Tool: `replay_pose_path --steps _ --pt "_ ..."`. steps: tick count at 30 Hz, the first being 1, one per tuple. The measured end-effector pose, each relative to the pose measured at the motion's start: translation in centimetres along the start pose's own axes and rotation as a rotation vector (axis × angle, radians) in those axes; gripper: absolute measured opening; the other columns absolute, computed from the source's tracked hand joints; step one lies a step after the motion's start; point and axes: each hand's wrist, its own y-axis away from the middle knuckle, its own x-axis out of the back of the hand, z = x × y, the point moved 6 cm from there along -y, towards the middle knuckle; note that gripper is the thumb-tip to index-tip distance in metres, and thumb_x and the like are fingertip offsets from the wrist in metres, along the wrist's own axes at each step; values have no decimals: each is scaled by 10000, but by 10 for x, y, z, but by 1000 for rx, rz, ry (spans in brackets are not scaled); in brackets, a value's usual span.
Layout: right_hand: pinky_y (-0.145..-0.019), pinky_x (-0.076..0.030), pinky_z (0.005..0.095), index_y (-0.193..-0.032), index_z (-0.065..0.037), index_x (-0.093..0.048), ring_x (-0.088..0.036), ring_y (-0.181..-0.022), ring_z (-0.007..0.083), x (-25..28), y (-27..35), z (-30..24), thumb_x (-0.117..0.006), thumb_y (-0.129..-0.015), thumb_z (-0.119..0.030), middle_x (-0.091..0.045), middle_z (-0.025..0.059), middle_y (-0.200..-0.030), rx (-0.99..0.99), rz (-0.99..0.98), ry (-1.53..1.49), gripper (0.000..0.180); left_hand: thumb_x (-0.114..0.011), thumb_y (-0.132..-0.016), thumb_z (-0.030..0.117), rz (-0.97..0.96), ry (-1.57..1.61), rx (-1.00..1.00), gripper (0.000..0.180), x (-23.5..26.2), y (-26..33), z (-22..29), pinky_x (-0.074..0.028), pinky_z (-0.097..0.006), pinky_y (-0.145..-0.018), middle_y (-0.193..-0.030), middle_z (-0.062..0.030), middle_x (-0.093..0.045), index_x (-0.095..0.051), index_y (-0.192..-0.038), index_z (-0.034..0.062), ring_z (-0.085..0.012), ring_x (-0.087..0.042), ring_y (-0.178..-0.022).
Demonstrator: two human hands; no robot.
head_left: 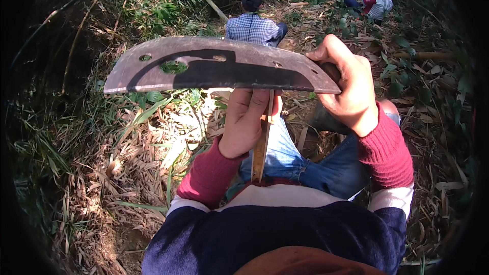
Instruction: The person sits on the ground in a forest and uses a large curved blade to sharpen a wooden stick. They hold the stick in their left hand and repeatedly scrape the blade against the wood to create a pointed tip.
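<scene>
Knife [204,75] held crosswise in front. Left hand [245,125] pinching 1 thin strip [259,158] just under blade edge; contact unclear. Right hand [351,84] closed round knife handle. Step: probably cutting strip; next move calls for steady strip, left hand clear.

The setting is outdoors, on ground strewn with dry leaf litter [109,188]. Narrow-leaved green foliage [153,5] crowds the upper left, where a pale pole [209,1] slants across. Thin stems [76,40] bend through deep shade at far left; leafy plants [407,89] grow at right. Strong sunlight falls in patches, brightest on the litter left of centre.
</scene>
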Motion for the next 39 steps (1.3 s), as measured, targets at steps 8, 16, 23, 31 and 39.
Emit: replay_pose_path --steps 8,16,23,31,39 --pt "-616 -486 377 -964 -31 -591 -592 -649 311 -6 0 -40 -708 -782 -166 -600 108 -730 404 49 203 255 -525 -1039 226 -35 -993 -90 235 40 41 -35 -495 -335 -823 -1012 -94 -645 -615 -1106 20 -206 -620 -931" --pt "-647 -518 409 -994 -88 -558 -640 -738 318 -16 -12 -6 -676 -803 -161 -635 93 -760 428 -50 375 235 -477 -1071 376 -51 65 49 352 22 28 -34 -470 -253 -585 -834 -47 -595 -550 -1078 32 -127 -575 -640" --pt "-655 -531 493 -1009 -101 -534 -696 -776 374 27 -19 113 -755 -783 -140 -707 126 -790 -113 58 666 318 -422 -1094 300 -42 -305 -94 359 -5 12 17 -449 -221 -551 -878 -21 -563 -485 -1315 24 -66 -532 -635" --pt "-666 -530 411 -998 -77 -550 -681 -802 347 5 2 -1 -758 -682 -85 -667 137 -809 84 -25 173 379 -450 -1079 175 -35 -193 -10 220 -22 10 5 -470 -214 -563 -900 -44 -591 -547 -1181 6 -67 -555 -656" --pt "-611 -535 371 -1064 -87 -594 -661 -714 279 -16 8 -30 -613 -830 -162 -649 90 -773 305 -12 396 246 -410 -1005 -15 0 -234 41 252 4 31 -20 -499 -218 -581 -975 -63 -624 -612 -1155 -19 -98 -606 -735"
